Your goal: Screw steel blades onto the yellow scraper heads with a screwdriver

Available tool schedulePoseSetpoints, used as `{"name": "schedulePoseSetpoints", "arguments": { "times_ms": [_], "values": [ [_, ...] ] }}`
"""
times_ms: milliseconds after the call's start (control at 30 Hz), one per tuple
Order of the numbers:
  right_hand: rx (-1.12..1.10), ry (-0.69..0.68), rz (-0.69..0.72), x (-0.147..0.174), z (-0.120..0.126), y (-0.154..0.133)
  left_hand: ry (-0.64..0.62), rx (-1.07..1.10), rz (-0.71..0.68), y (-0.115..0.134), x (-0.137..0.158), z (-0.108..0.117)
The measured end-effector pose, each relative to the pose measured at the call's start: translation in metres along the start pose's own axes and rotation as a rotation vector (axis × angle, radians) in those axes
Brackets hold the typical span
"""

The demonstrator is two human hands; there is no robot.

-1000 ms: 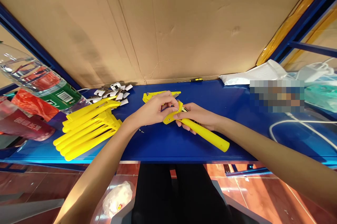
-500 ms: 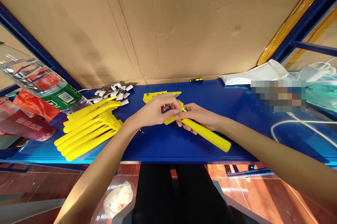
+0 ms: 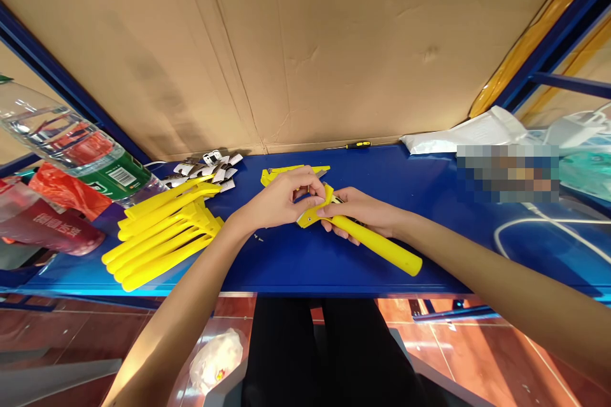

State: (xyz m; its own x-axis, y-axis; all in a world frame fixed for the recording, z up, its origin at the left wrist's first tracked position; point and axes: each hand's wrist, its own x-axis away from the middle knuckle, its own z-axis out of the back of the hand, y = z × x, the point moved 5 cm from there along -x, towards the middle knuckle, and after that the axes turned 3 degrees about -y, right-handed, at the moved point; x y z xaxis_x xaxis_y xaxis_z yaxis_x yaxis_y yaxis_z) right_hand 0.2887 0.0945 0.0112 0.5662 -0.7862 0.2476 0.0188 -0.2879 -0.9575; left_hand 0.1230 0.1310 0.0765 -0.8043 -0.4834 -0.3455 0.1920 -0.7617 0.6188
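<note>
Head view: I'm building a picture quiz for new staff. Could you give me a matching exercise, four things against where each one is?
Things:
1. yellow tool
2. pile of yellow handles
3. screwdriver
4. water bottle

Places:
A. far edge of the blue table, by the cardboard
B. lying at far left, beyond the pile
C. held in both hands
D. on the table, left of the left hand

Pairs: 1-C, 2-D, 3-A, 4-B

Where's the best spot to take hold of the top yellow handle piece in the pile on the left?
Take the top piece of the yellow pile by its long straight shaft near the free near-left end, coming from above. The shafts fan out apart there, while the far-right ends are forked and interlocked. Both the left hand and right hand are occupied with another yellow tool.
</note>
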Motion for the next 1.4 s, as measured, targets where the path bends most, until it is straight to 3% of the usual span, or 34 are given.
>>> {"name": "schedulePoseSetpoints", "arguments": {
  "times_ms": [333,700,867,1000,1167,1267,1400],
  "values": [
    [0.048,-0.039,-0.003,0.0,-0.001,0.0,0.004,0.154,0.065,-0.003,-0.002,0.004],
    [0.053,-0.049,0.001,0.001,-0.001,0.0,0.012,0.128,0.083,0.0,-0.001,0.006],
    [0.014,-0.014,0.002,0.002,-0.002,-0.001,0.097,0.132,0.113,-0.005,-0.002,0.005],
    [-0.06,0.067,0.041,0.001,-0.002,-0.003,0.253,0.096,0.096,-0.014,-0.001,0.004],
    [-0.181,0.269,0.231,-0.003,0.011,-0.012,0.49,-0.234,-0.053,-0.01,0.003,0.005],
    [-0.222,0.379,0.348,-0.003,0.025,-0.018,0.49,-0.369,-0.087,-0.002,-0.002,-0.007],
    [-0.276,0.514,0.506,0.001,0.045,-0.026,0.364,-0.502,-0.047,0.014,-0.022,-0.037]
  ]
}}
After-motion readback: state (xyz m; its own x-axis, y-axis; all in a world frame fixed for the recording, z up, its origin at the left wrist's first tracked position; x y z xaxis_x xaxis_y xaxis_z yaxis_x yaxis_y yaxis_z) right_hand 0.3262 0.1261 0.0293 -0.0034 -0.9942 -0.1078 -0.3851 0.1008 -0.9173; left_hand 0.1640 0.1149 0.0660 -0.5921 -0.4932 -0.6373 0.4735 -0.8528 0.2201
